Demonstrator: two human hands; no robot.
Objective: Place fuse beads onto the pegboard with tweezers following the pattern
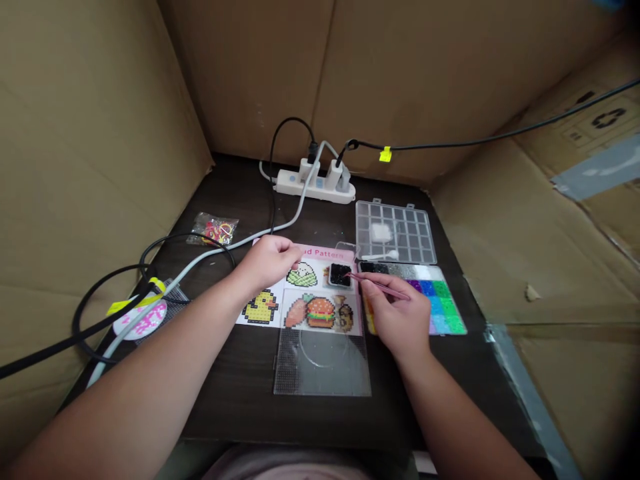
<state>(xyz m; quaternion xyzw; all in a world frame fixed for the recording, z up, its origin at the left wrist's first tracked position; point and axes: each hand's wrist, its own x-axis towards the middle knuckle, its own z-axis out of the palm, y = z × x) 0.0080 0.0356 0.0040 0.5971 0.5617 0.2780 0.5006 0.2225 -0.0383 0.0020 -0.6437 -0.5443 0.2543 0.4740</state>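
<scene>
My right hand [397, 310] pinches pink tweezers [385, 287], whose tips reach into a small white box of black beads [341, 275]. That box sits on the upper right of a printed pattern sheet [325, 252]. My left hand [273, 260] is closed over the sheet's upper left, beside the green pattern [302, 275]; what its fingers hold, if anything, is hidden. Over the right part of the sheet and toward me lies a clear pegboard [325, 367]. A yellow duck [261, 308] and a burger [321, 312] show among the patterns.
Right of the sheet is a bead case [440, 300] in many colours, its divided clear lid [420, 230] behind, with a white scoop [383, 255]. A power strip [315, 187] stands at the back. Cables [195, 260] cross the left side near a small bag [215, 229]. Cardboard walls surround the table.
</scene>
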